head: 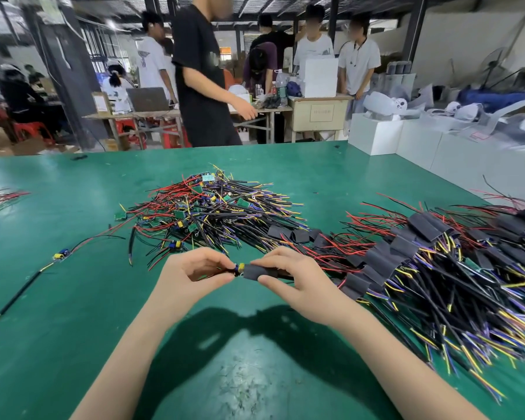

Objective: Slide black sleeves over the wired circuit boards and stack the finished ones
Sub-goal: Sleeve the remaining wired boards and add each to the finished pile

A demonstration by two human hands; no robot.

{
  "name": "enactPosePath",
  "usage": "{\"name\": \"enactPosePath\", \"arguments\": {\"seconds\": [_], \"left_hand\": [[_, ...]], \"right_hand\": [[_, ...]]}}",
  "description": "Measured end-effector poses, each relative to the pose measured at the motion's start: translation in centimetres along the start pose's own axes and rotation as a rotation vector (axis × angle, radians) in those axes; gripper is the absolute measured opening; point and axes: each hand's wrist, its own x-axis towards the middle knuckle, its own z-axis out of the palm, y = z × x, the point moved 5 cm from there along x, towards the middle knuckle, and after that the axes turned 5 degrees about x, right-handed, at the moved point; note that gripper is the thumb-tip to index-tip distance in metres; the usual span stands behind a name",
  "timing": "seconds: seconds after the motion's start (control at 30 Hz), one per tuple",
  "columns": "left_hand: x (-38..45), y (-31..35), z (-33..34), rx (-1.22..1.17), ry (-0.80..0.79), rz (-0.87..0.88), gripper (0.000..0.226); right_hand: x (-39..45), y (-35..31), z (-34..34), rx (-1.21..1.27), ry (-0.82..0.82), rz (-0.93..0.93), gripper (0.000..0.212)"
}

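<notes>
Pinching the board (236,267) by its end, my left hand (191,272) has thumb and fingertips closed on the part that pokes out of the sleeve (256,271), a yellow and blue component just showing at the mouth. My right hand (297,278) grips the sleeve itself, thumb under and fingers over, both hands raised a little above the green surface (73,298) in front of me.

The board looks mostly inside already, so I judge the step nearly done. To finish it well I should keep the board flat and in line with the tube, hold the sleeve lightly so its mouth does not collapse, and draw it on in one steady pull until the tall part is covered, with the wires trailing out free at both ends and none folded back inside.

Beyond my left hand lies the pile (212,210) of bare boards with red, black and yellow leads; one loose board (62,255) sits apart to the left. To my right, touching the surface, is the stack (422,247) of sleeved ones, where this goes next.

I can read no brand or writing on the boards or sleeves; a label on the desk (322,113) far behind is too blurred.
</notes>
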Motion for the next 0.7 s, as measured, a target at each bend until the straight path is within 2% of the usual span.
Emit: {"name": "enactPosePath", "arguments": {"seconds": [0.3,0.43,0.7], "left_hand": [[0.0,0.4,-0.1,0.023,-0.018,0.013,0.02],[0.0,0.7,-0.3,-0.033,-0.023,0.034,0.021],[0.0,0.7,-0.1,-0.067,-0.007,0.039,0.021]], "right_hand": [[0.1,-1.2,1.0,-0.135,0.054,-0.159,0.03],[0.1,-1.3,0.8,-0.143,0.095,-0.189,0.032],[-0.1,-2.1,1.0,-0.205,0.075,-0.237,0.03]]}}
